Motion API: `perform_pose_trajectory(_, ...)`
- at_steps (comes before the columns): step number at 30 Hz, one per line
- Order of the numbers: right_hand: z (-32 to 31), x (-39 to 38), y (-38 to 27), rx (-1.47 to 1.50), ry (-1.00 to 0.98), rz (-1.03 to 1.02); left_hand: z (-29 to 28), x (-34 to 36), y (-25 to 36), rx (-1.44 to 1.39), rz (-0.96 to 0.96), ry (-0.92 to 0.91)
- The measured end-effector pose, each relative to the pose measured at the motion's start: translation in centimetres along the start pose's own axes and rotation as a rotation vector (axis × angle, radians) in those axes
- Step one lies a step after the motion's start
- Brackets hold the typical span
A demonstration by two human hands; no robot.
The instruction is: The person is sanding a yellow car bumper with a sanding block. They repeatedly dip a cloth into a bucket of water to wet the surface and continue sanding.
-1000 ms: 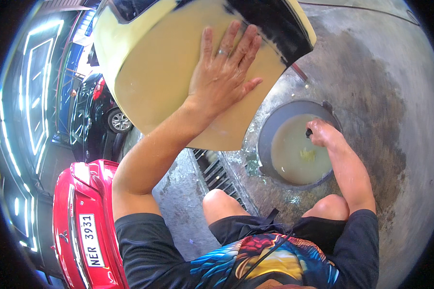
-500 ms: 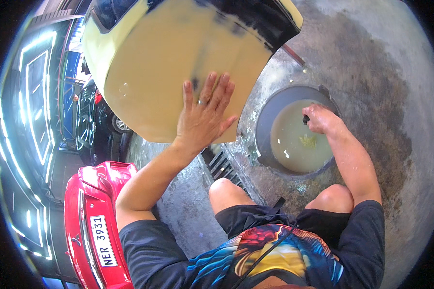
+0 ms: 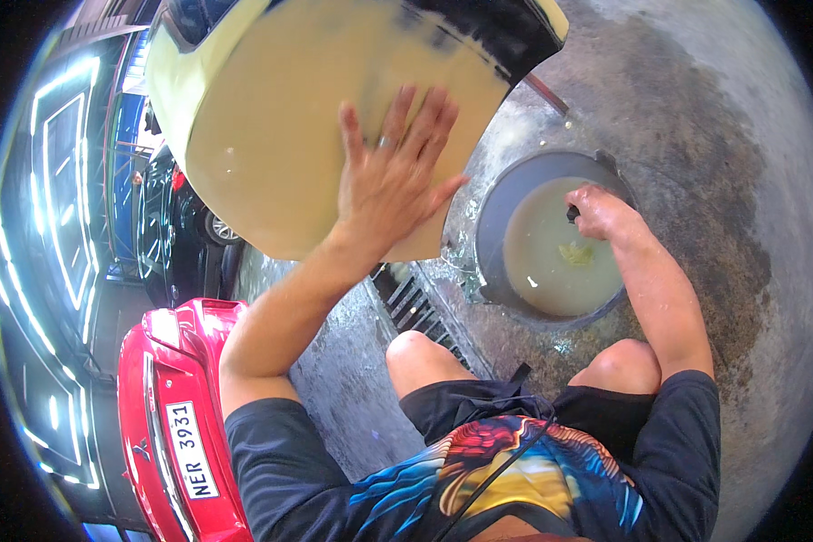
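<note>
Left hand: the left hand (image 3: 390,185) lies flat with fingers spread, palm pressed against the pale yellow panel (image 3: 289,135); a ring shows on one finger.
Panel: the pale yellow panel is a curved car body part with a dark edge at its upper right, filling the top of the view above the wet concrete floor (image 3: 696,181).
Right hand: the right hand (image 3: 598,212) reaches into the grey bucket (image 3: 492,235) at its far rim, fingers curled round something small and dark; what it is cannot be told.
Bucket: it stands on the floor just right of the panel, holding cloudy water with a yellowish scrap afloat.
Drain: a metal floor grate (image 3: 415,312) runs between the bucket and the person's knee.
Surroundings: a red car (image 3: 176,406) sits at the lower left edge.
</note>
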State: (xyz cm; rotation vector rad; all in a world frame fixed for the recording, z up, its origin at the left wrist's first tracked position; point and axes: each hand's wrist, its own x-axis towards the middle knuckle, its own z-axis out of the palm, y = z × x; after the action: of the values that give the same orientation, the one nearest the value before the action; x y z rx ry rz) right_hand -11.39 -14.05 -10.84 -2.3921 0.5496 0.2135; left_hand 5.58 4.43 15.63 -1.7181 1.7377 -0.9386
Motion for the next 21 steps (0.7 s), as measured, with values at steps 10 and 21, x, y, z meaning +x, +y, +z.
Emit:
perform_pose_trajectory(10, 0.1, 0.2, 0.3, 0.021, 0.05, 0.008, -0.3, 1.0, -0.3, 0.008, -0.007, 0.013)
perform_pose_trajectory(21, 0.1, -0.3, 0.1, 0.03, 0.025, -0.016, 1.7, -9.0, 1.2, -0.024, -0.067, -0.086)
